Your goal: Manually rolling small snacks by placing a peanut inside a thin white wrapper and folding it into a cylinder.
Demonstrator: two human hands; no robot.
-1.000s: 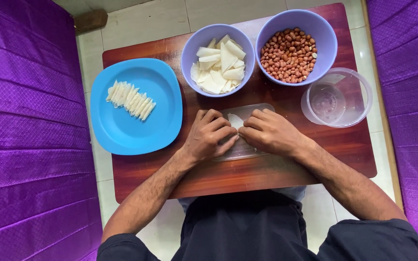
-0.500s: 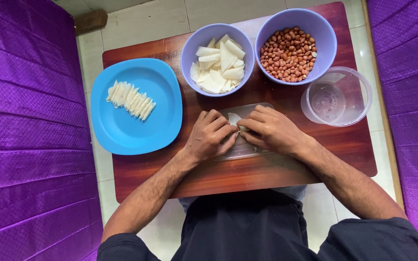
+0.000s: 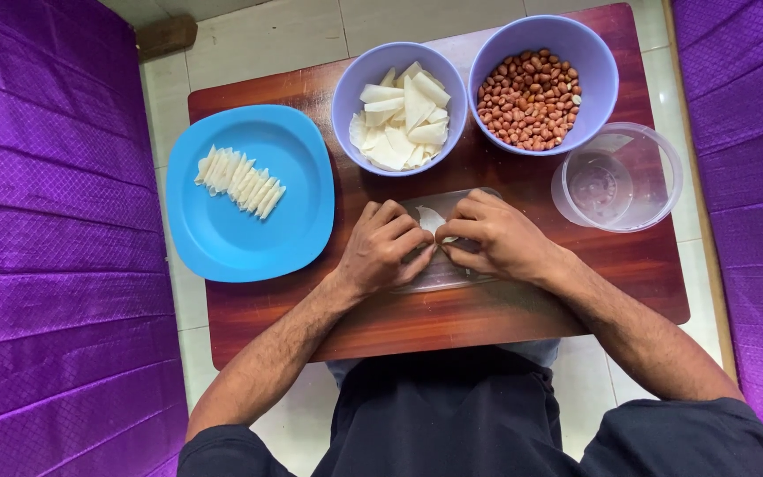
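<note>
Both hands (image 3: 439, 243) pinching white wrapper (image 3: 431, 217)

No packages, labels, signs or screens anywhere in this shot, honestly. Closest thing is a clear round plastic container (image 3: 616, 177) sitting open on the right side of the wooden table (image 3: 505, 309), and it looks plain, with no sticker or print on it.
</note>
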